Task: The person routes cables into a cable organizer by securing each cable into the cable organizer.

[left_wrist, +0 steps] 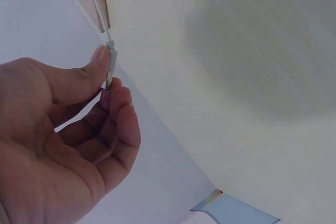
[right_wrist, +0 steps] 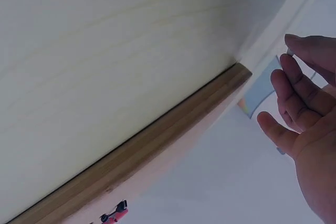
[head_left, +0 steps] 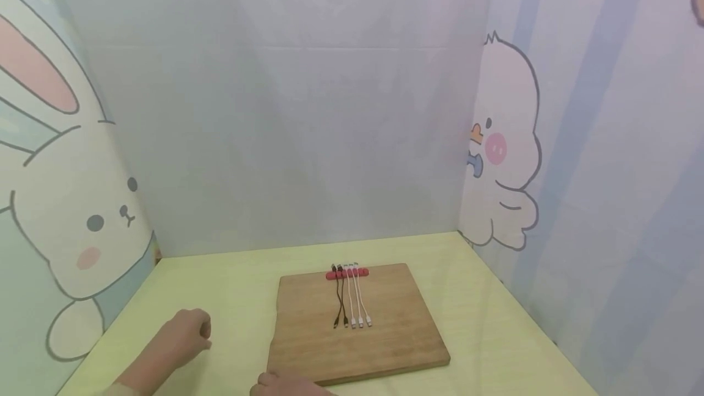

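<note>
In the left wrist view, the thumb and fingertips of my left hand (head_left: 184,335) pinch the plug end of a white charging cable (left_wrist: 111,60); its cord runs up out of that view. My right hand (right_wrist: 310,87), at the board's near edge in the head view, pinches a small whitish piece (right_wrist: 290,52) between thumb and index finger, mostly hidden by them. Two black cables (head_left: 343,298) and three white cables (head_left: 359,301) lie side by side on the wooden board (head_left: 396,322), held near their far ends by a red cable holder (head_left: 363,272).
The board rests on a pale yellow table (head_left: 236,286). A grey back wall (head_left: 275,139) and side walls with cartoon animals enclose the table on three sides.
</note>
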Tool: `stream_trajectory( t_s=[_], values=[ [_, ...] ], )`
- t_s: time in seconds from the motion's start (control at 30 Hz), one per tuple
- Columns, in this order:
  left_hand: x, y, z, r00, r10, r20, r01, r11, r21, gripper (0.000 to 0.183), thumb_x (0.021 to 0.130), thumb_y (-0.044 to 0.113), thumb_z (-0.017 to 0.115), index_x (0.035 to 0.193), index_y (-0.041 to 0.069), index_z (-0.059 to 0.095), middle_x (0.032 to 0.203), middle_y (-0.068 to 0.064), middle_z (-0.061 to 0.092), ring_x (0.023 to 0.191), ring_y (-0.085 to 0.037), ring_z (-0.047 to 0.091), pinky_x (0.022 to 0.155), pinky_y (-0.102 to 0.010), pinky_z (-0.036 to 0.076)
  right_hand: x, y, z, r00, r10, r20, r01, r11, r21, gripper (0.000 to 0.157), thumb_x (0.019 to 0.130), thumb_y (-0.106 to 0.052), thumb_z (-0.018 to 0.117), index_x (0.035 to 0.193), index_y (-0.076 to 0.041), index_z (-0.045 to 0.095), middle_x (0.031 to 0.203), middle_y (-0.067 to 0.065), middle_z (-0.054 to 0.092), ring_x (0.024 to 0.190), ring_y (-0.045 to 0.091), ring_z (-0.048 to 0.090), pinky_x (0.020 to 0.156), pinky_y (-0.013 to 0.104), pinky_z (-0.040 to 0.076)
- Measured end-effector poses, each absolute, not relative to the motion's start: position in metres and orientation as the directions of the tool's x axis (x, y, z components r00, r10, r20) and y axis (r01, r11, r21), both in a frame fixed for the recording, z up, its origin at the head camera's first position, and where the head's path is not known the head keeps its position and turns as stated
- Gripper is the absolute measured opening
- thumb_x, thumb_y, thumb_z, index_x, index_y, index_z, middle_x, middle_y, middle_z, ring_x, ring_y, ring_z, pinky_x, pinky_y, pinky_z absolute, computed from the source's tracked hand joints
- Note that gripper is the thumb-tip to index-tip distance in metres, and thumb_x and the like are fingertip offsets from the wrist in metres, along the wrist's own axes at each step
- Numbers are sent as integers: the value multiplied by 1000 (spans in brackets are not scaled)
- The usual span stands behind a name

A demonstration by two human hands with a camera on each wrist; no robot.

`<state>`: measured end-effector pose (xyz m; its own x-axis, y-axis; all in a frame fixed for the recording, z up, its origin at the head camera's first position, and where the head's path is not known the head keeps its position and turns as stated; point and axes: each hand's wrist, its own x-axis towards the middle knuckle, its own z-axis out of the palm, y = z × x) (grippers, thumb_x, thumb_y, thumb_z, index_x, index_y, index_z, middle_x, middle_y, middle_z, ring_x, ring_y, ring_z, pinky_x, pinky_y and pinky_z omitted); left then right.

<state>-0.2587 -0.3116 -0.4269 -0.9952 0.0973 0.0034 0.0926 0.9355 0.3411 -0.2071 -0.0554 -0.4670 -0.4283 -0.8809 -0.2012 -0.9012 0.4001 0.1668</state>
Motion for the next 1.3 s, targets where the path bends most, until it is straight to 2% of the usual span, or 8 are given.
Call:
stream_trajectory(
  t_s=[0.13, 0.2, 0.37, 0.47, 0.57, 0.83, 1.13, 1.3],
  values=[
    [-268, -293, -410, -991, 118, 57, 130, 935, 330, 21, 75, 6, 75, 72, 11, 55, 66, 0, 51, 60, -16, 45, 54, -31, 38, -214, -48, -458, -439, -874, -209, -897, 416, 149, 32, 95, -61, 47, 123, -45, 52, 111, -26, 52, 102, -8, 47, 93, 14, 38],
    [-272, -280, -400, -987, 139, 85, 160, 932, 325, 20, 77, 5, 74, 72, 10, 55, 67, 0, 52, 60, -15, 45, 54, -30, 38, -218, -41, -455, -405, -904, -137, -907, 377, 187, 28, 96, -58, 48, 117, -42, 58, 107, -25, 56, 96, -8, 48, 90, 12, 38],
    [-283, -246, -381, -972, 194, 134, 224, 938, 266, 17, 80, 3, 72, 74, 8, 57, 71, 0, 57, 61, -15, 48, 55, -30, 42, -222, -22, -448, -324, -942, 91, -891, 336, 304, 21, 96, -49, 53, 104, -35, 66, 90, -20, 58, 78, -5, 42, 71, 9, 34],
    [-290, -227, -375, -964, 216, 156, 247, 944, 218, 17, 81, 3, 72, 75, 9, 58, 73, 0, 58, 61, -14, 48, 56, -30, 42, -222, -12, -445, -314, -935, 168, -866, 354, 353, 15, 92, -44, 60, 99, -33, 68, 84, -17, 59, 74, -2, 41, 67, 10, 33],
    [-296, -212, -369, -954, 240, 179, 274, 941, 198, 18, 81, 2, 71, 73, 9, 57, 72, 0, 56, 60, -14, 45, 55, -30, 40, -222, -4, -446, -341, -918, 201, -835, 394, 383, 9, 86, -40, 67, 94, -35, 68, 84, -17, 59, 76, 0, 42, 66, 11, 33],
    [-311, -182, -350, -938, 280, 204, 320, 926, 201, 35, 81, -7, 60, 66, 14, 36, 66, 3, 27, 57, -13, 25, 51, -29, 22, -231, 16, -451, -390, -880, 269, -799, 469, 376, 4, 89, -34, 69, 92, -32, 70, 83, -14, 58, 76, 1, 42, 67, 13, 36],
    [-328, -151, -338, -924, 308, 227, 355, 912, 207, 11, 81, 0, 70, 77, 7, 62, 77, -1, 62, 70, -16, 53, 63, -34, 47, -233, 39, -445, -356, -868, 346, -767, 483, 422, 7, 85, -26, 73, 91, -27, 69, 84, -12, 58, 78, 4, 46, 73, 16, 41],
    [-338, -133, -333, -933, 282, 225, 338, 900, 275, 5, 84, 4, 71, 88, 6, 70, 89, -5, 69, 81, -19, 63, 74, -39, 55, -240, 50, -444, -404, -851, 336, -759, 517, 396, 18, 82, -24, 75, 100, -25, 72, 88, -10, 61, 83, 6, 51, 78, 19, 45]
  ],
)
